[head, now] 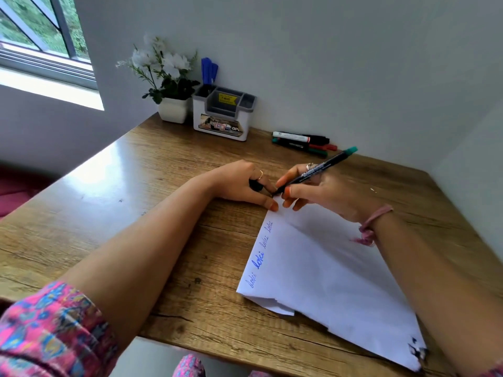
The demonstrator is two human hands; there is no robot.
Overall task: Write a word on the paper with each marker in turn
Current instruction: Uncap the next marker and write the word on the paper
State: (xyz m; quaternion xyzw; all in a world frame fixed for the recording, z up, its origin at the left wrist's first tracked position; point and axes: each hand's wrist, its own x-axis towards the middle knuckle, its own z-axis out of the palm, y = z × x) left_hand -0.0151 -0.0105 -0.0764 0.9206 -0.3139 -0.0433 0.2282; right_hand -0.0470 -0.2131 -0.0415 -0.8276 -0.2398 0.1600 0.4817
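Both hands met at the paper's far corner. My right hand [324, 194] pinched a green-capped marker [317, 170], its tip down on the paper [326, 273], cap end tilted toward the worktop's far right corner. My left hand [245, 186] curled round a black cap [255, 185], thumb pressing the sheet's edge. Blue words [260, 257] ran along the paper's left edge. The sheet lay over the worktop [136, 186] toward its near right edge. Spare markers [302, 141] lay together by the far edge, right of a desk organiser [221, 115].
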